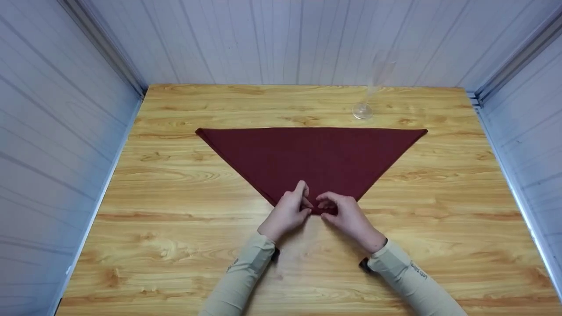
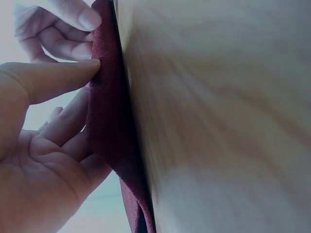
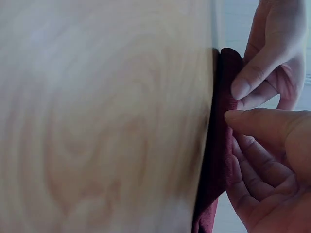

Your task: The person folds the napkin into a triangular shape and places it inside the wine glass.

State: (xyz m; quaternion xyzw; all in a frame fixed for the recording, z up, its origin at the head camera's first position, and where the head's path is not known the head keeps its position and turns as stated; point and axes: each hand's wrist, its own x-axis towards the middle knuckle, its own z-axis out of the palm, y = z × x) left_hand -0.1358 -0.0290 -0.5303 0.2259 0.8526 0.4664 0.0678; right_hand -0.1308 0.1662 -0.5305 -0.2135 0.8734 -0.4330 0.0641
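A dark red cloth napkin [image 1: 307, 160] lies on the table as a wide shape, long straight edge at the back, sides narrowing toward the person. Its near end is turned over into a narrow band. My left hand [image 1: 287, 213] pinches that band at its left part; in the left wrist view the thumb presses on the napkin [image 2: 108, 111] with the fingers behind it. Close by on the right, my right hand [image 1: 349, 215] grips the same band. The right wrist view has its thumb on the front of the napkin [image 3: 222, 150] and its fingers curled behind.
A clear stemmed glass [image 1: 362, 110] stands beyond the napkin at the back right, its upper part faint against the wall. The wood-grain table [image 1: 175, 245] is bounded by white panel walls [image 1: 281, 44] at the back and both sides.
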